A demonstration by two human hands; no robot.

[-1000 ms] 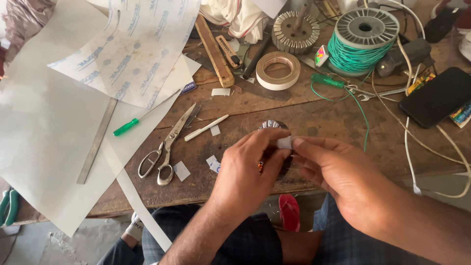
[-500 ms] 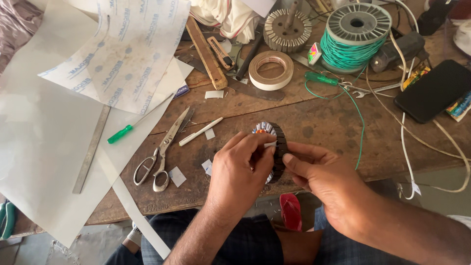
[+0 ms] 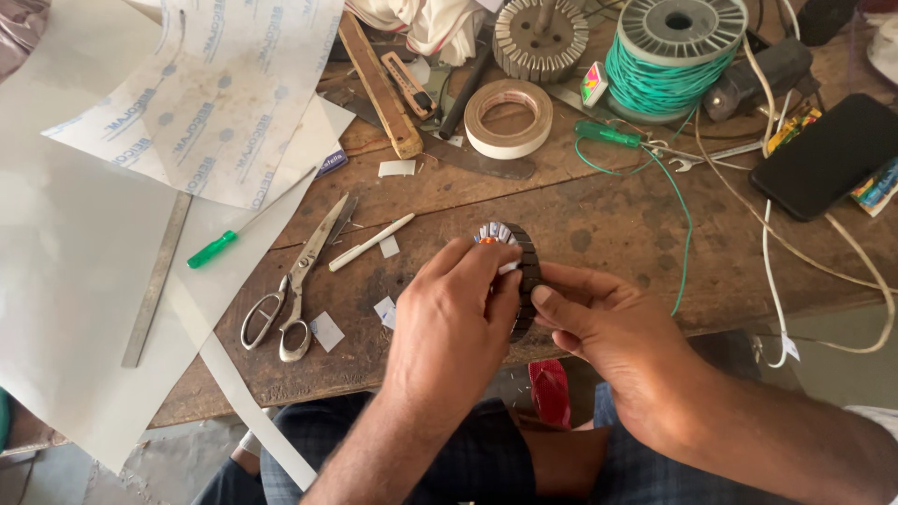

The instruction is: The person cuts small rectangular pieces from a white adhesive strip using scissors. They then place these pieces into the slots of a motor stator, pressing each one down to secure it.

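Two hands meet at the near edge of the worktop, both closed around a small dark ring-shaped motor core with white paper slips standing in its slots. The left hand covers the core from above, fingers curled over its rim and pinching at one of the white slips; the right hand grips the outer band from the side, thumb pressed against it. The step in hand looks like seating a paper liner into a slot, though the fingers hide the exact slot. The next move calls for a steady hold from the right hand and a fine push from the left fingertips. Just left of the hands lie scissors, a white pen and cut paper scraps; further left, large paper sheets and a steel ruler. Beyond the hands sit a tape roll and a spool of green wire; to the far right, a black phone. The worktop is worn, scratched wood.
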